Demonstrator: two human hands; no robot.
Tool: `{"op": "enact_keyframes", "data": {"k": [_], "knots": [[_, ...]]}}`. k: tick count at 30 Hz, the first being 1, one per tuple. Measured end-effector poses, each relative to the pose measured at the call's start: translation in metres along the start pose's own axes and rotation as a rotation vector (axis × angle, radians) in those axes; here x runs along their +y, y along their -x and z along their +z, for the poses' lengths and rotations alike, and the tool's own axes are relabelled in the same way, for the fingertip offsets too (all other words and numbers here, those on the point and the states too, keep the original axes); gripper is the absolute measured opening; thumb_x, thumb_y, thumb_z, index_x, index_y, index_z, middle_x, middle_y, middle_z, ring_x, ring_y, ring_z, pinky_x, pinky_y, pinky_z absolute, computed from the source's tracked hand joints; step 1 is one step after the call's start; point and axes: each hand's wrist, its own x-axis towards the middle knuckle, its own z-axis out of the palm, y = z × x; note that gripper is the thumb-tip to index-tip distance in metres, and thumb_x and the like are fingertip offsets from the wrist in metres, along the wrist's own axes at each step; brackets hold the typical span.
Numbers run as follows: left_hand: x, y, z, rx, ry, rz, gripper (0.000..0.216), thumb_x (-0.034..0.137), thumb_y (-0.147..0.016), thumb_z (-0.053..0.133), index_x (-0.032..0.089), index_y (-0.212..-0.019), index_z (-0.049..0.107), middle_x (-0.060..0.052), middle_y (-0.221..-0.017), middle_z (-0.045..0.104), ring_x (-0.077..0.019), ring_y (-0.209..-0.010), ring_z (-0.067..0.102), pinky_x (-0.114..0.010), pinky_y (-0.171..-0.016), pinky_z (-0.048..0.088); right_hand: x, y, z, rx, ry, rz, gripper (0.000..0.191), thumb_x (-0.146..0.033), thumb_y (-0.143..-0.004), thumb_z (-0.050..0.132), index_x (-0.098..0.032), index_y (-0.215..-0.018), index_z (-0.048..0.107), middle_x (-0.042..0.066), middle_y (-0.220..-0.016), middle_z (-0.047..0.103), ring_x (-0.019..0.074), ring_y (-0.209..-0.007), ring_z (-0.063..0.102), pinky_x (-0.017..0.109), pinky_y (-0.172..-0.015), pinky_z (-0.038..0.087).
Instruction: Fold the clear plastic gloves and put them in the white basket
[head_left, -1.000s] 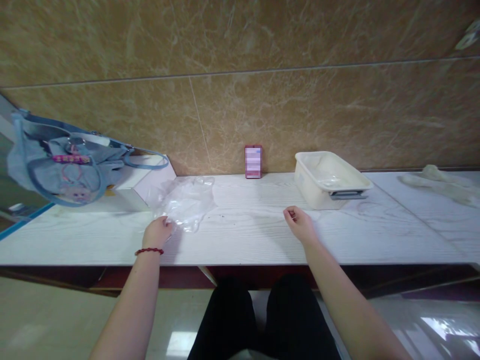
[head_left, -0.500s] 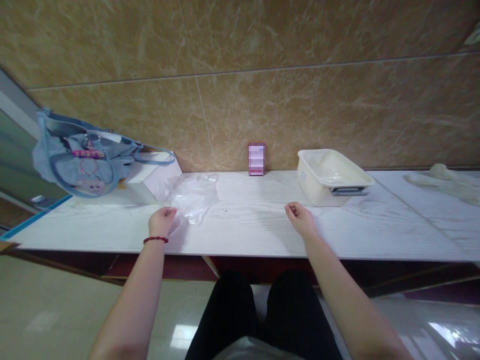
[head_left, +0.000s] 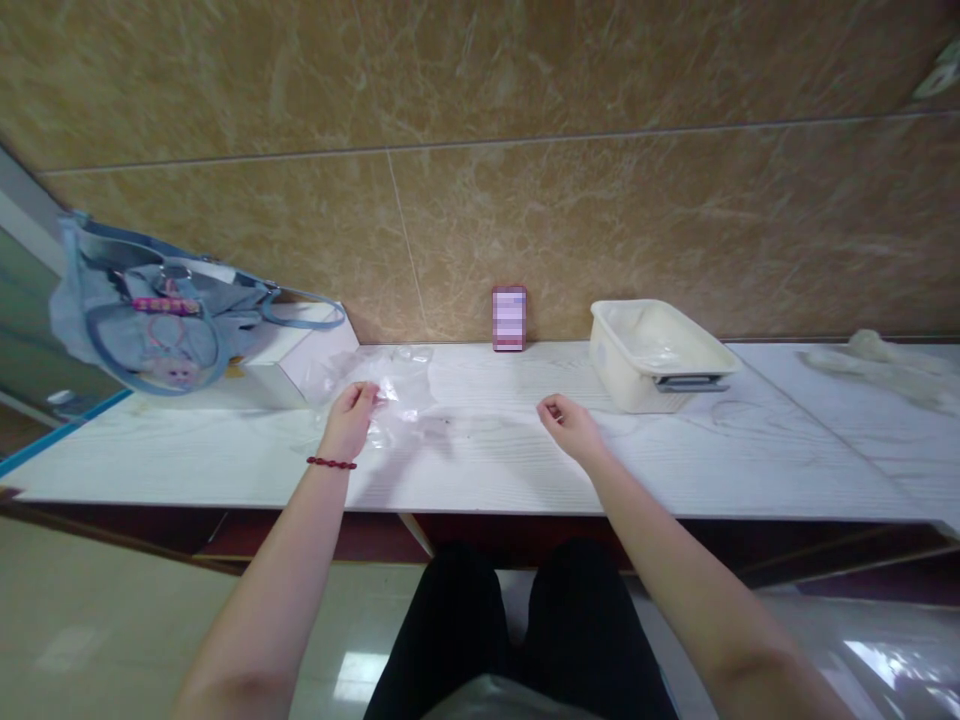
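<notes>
My left hand (head_left: 351,415), with a red bracelet at its wrist, is held over a crumpled heap of clear, thin plastic (head_left: 405,385) on the white counter (head_left: 480,460). Its thumb and fingers are pinched together; whether a bit of the plastic is between them cannot be made out. My right hand (head_left: 568,422) hovers above the counter, left of a cream plastic basket (head_left: 626,365) with a grey handle. Its fingers are curled closed, and a tiny pale spot shows by them, too small to name.
A phone (head_left: 509,320) leans upright against the brown tiled wall (head_left: 480,220). To the left, a light blue bag (head_left: 157,330) with charms rests on a white box (head_left: 292,365). Pale crumpled material (head_left: 885,365) lies at the far right. My legs (head_left: 427,640) are below the counter's front edge.
My left hand has moved right and farther in over the plastic. My right hand has shifted slightly left, away from the basket. Both hands stay closed.
</notes>
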Motion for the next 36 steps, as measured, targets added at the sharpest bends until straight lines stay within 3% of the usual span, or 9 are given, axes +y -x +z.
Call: {"op": "enact_keyframes", "data": {"k": [6, 10, 14, 18, 22, 24, 27, 31, 36], "knots": [[0.024, 0.008, 0.081, -0.228, 0.434, -0.017, 0.021, 0.035, -0.066, 0.061, 0.016, -0.070, 0.053, 0.004, -0.063, 0.054, -0.0070, -0.059, 0.051, -0.022, -0.065, 0.043, -0.044, -0.034, 0.017, -0.204, -0.151, -0.154, 0.022, -0.035, -0.076, 0.047, -0.017, -0.086, 0.057, 0.002, -0.076, 0.061, 0.0096, -0.069, 0.056, 0.021, -0.061, 0.044], [0.033, 0.007, 0.125, -0.346, 0.528, -0.105, 0.018, 0.029, -0.067, 0.061, 0.017, -0.078, 0.053, 0.001, -0.075, 0.060, -0.0091, -0.071, 0.056, -0.025, -0.071, 0.043, -0.051, -0.056, 0.022, -0.279, -0.260, -0.076, 0.032, -0.040, -0.077, 0.047, -0.019, -0.099, 0.054, 0.004, -0.087, 0.061, 0.0110, -0.077, 0.057, 0.018, -0.051, 0.044], [0.042, 0.004, 0.150, -0.455, 0.587, -0.178, 0.029, 0.026, -0.069, 0.060, 0.021, -0.095, 0.049, -0.003, -0.088, 0.063, -0.0141, -0.085, 0.059, -0.029, -0.077, 0.043, -0.047, -0.074, 0.021, -0.268, -0.301, 0.071, 0.033, -0.041, -0.075, 0.050, -0.020, -0.100, 0.053, 0.003, -0.080, 0.061, 0.0105, -0.068, 0.057, 0.014, -0.039, 0.039], [0.046, 0.000, 0.163, -0.542, 0.633, -0.171, 0.046, 0.021, -0.070, 0.058, 0.028, -0.110, 0.037, -0.001, -0.088, 0.064, -0.0152, -0.090, 0.059, -0.033, -0.081, 0.042, -0.046, -0.085, 0.012, -0.252, -0.289, 0.134, 0.035, -0.043, -0.075, 0.051, -0.019, -0.099, 0.053, 0.004, -0.081, 0.062, 0.0089, -0.062, 0.057, 0.014, -0.042, 0.040], [0.043, -0.007, 0.171, -0.612, 0.580, -0.130, 0.027, 0.017, -0.069, 0.053, 0.023, -0.094, 0.046, 0.000, -0.082, 0.064, -0.0138, -0.082, 0.060, -0.030, -0.075, 0.044, -0.047, -0.092, 0.002, -0.188, -0.189, 0.036, 0.039, -0.038, -0.070, 0.059, -0.018, -0.103, 0.052, 0.004, -0.086, 0.063, 0.0095, -0.067, 0.059, 0.021, -0.059, 0.046], [0.042, -0.010, 0.173, -0.650, 0.526, -0.100, 0.019, 0.014, -0.068, 0.050, 0.020, -0.086, 0.050, 0.000, -0.080, 0.063, -0.0125, -0.077, 0.059, -0.028, -0.073, 0.044, -0.047, -0.096, -0.002, -0.137, -0.104, 0.002, 0.028, -0.030, -0.070, 0.059, -0.018, -0.095, 0.056, 0.003, -0.081, 0.064, 0.0107, -0.069, 0.059, 0.023, -0.064, 0.046], [0.044, -0.013, 0.171, -0.679, 0.451, -0.064, 0.021, 0.012, -0.066, 0.045, 0.019, -0.085, 0.053, 0.000, -0.079, 0.062, -0.0112, -0.074, 0.057, -0.028, -0.072, 0.045, -0.049, -0.105, -0.010, -0.144, -0.049, 0.017, 0.011, -0.024, -0.073, 0.054, -0.017, -0.081, 0.059, 0.002, -0.074, 0.064, 0.0111, -0.066, 0.059, 0.022, -0.058, 0.047], [0.054, -0.015, 0.166, -0.640, 0.346, -0.109, 0.028, 0.011, -0.066, 0.043, 0.020, -0.091, 0.051, 0.002, -0.073, 0.060, -0.0099, -0.066, 0.056, -0.027, -0.068, 0.045, -0.061, -0.107, -0.025, -0.183, -0.107, 0.067, 0.010, -0.022, -0.074, 0.051, -0.017, -0.083, 0.054, 0.003, -0.077, 0.062, 0.0101, -0.062, 0.056, 0.016, -0.041, 0.044], [0.074, -0.009, 0.163, -0.613, 0.268, -0.183, 0.032, 0.007, -0.064, 0.042, 0.020, -0.092, 0.049, 0.003, -0.069, 0.060, -0.0092, -0.060, 0.055, -0.024, -0.060, 0.045, -0.077, -0.091, -0.032, -0.319, -0.072, 0.027, 0.039, -0.024, -0.063, 0.064, -0.018, -0.099, 0.049, 0.006, -0.097, 0.058, 0.0091, -0.065, 0.055, 0.015, -0.040, 0.044]]}}
